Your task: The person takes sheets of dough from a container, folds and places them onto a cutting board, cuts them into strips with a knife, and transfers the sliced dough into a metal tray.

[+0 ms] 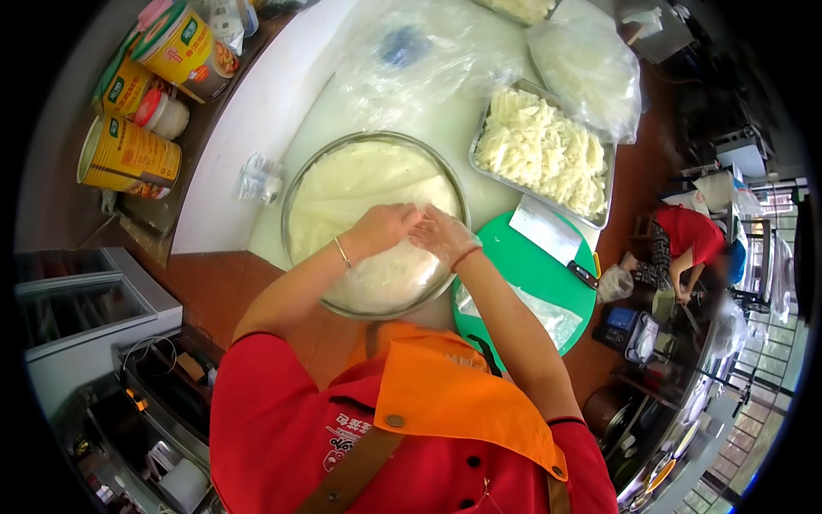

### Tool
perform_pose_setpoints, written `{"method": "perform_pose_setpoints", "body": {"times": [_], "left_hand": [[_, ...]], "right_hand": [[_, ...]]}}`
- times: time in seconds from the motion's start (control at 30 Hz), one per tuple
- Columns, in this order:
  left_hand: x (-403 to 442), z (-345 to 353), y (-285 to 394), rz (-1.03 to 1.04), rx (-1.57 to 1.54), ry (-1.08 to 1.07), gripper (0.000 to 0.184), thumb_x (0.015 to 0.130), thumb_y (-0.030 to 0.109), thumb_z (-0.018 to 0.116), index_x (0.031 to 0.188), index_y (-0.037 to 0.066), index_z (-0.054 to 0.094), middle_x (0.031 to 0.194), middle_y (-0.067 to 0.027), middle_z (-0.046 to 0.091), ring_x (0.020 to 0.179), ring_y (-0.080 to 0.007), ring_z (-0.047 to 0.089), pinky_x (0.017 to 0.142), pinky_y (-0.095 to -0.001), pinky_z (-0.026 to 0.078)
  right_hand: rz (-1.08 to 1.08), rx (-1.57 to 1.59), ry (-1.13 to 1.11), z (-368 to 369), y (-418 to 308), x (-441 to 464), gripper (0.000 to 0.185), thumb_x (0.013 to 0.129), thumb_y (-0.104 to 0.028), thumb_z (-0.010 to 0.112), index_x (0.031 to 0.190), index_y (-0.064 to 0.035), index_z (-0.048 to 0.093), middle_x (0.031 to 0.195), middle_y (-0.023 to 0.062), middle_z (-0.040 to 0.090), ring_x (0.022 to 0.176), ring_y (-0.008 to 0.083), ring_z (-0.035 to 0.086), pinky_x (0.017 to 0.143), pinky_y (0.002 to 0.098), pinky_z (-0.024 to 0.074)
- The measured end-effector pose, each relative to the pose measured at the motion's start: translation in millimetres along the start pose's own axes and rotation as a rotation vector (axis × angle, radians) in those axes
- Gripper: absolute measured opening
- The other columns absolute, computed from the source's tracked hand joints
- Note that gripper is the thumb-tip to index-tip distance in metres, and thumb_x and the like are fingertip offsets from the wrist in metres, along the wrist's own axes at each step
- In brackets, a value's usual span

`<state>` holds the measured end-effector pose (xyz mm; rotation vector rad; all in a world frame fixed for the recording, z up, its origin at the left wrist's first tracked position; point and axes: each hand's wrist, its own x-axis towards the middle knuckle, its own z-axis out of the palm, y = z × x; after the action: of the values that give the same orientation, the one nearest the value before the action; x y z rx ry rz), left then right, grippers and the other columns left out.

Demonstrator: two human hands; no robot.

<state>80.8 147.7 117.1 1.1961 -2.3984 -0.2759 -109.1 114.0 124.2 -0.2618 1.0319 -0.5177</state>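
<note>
Both hands are over a large round metal pan point(294, 184) filled with a pale, smooth, dough-like mass point(368, 184). My left hand point(384, 230), bare with a bracelet at the wrist, reaches in from the left, its fingers together and meeting my right hand. My right hand point(443, 236) wears a clear plastic glove and a beaded bracelet; its fingertips touch those of my left. Whatever lies between the fingertips is too small to make out. Right of the pan is a green round board point(548, 287) with a cleaver point(548, 231) and a clear plastic bag point(544, 315) on it.
A metal tray point(610, 184) of pale strips stands at the upper right beside a stuffed plastic bag point(591, 73). Plastic sheeting point(411, 60) lies behind the pan. Yellow tins point(137, 154) line the left shelf. A co-worker in red point(689, 236) bends down at the far right.
</note>
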Motion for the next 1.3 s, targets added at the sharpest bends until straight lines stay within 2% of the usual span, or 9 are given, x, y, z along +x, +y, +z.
{"method": "perform_pose_setpoints", "body": {"times": [0.13,0.23,0.3,0.57,0.7,0.87,1.0,1.13,1.3], "left_hand": [[-26,-1,38,-0.121,0.058,-0.022,0.024,0.086,0.008,0.057,0.11,0.004,0.056,0.101,-0.0128,0.059,0.086,-0.0281,0.064,0.065,-0.0389,0.055],[-50,0,35,-0.453,0.125,0.028,0.027,0.087,0.006,0.057,0.113,0.007,0.061,0.094,-0.0126,0.058,0.078,-0.0326,0.062,0.066,-0.0426,0.054],[-66,-10,23,-0.542,0.153,0.086,0.025,0.084,0.005,0.059,0.109,0.007,0.062,0.093,-0.0127,0.06,0.08,-0.0329,0.062,0.067,-0.0431,0.053],[-80,-60,-104,-1.003,-0.367,0.121,0.014,0.094,0.018,0.061,0.097,0.005,0.065,0.096,-0.0147,0.068,0.09,-0.0332,0.063,0.074,-0.0414,0.05],[-51,-51,-143,-0.981,-0.093,0.271,0.013,0.094,0.018,0.06,0.096,0.006,0.065,0.091,-0.013,0.065,0.085,-0.0331,0.062,0.075,-0.042,0.05],[-19,-34,-131,-0.542,0.224,0.667,0.011,0.092,0.017,0.061,0.092,0.006,0.062,0.087,-0.0125,0.06,0.083,-0.0335,0.06,0.075,-0.0432,0.049],[-14,-42,-17,-0.572,-0.056,-0.013,0.007,0.086,0.012,0.061,0.091,0.006,0.06,0.092,-0.0117,0.059,0.09,-0.0321,0.059,0.077,-0.0416,0.049],[-29,-8,-5,-0.419,0.352,-0.095,0.018,0.075,0.011,0.065,0.09,0.003,0.058,0.093,-0.0132,0.059,0.091,-0.0291,0.06,0.078,-0.0387,0.05],[-27,-12,-14,-0.63,0.079,0.028,0.01,0.084,0.01,0.06,0.092,0.003,0.058,0.087,-0.0163,0.061,0.084,-0.0331,0.062,0.074,-0.0444,0.051]], "right_hand": [[-0.503,-0.715,-0.176,-43,28,72,0.014,0.092,-0.011,0.064,0.099,0.0008,0.06,0.092,0.011,0.061,0.084,0.0239,0.065,0.078,0.0382,0.0577],[-0.658,-0.605,-0.115,-34,28,70,0.008,0.092,-0.003,0.062,0.099,-0.001,0.062,0.087,0.0082,0.064,0.079,0.0223,0.065,0.073,0.0354,0.0574],[-0.299,-0.098,0.015,-7,2,28,0.008,0.092,-0.004,0.063,0.1,-0.0014,0.062,0.088,0.0078,0.065,0.078,0.0216,0.065,0.072,0.0348,0.0574],[-0.31,0.063,-0.148,31,-50,56,0.02,0.091,-0.001,0.062,0.111,0.0024,0.058,0.103,0.016,0.065,0.092,0.0316,0.068,0.086,0.0442,0.0587],[-0.26,0.068,-0.05,56,-64,43,0.047,0.095,-0.008,0.061,0.135,0.0068,0.04,0.13,0.0228,0.053,0.099,0.0432,0.066,0.091,0.0458,0.0584],[-0.255,-0.379,-0.063,-3,-62,12,0.039,0.095,-0.021,0.064,0.123,0.0047,0.055,0.114,0.018,0.064,0.093,0.0319,0.069,0.08,0.0399,0.0595],[-0.215,-0.517,0.049,-58,-54,-3,0.031,0.094,-0.025,0.067,0.11,0.0017,0.064,0.097,0.0136,0.07,0.085,0.0242,0.07,0.074,0.0357,0.0582],[-0.101,-0.407,-0.042,-66,-37,-2,0.033,0.095,-0.024,0.066,0.112,0.0038,0.063,0.101,0.0162,0.07,0.087,0.0265,0.069,0.079,0.0366,0.0583],[0.143,-0.123,-0.41,-32,-5,12,0.051,0.097,-0.028,0.064,0.129,0.0085,0.05,0.127,0.0233,0.059,0.113,0.032,0.061,0.1,0.0404,0.0518]]}}
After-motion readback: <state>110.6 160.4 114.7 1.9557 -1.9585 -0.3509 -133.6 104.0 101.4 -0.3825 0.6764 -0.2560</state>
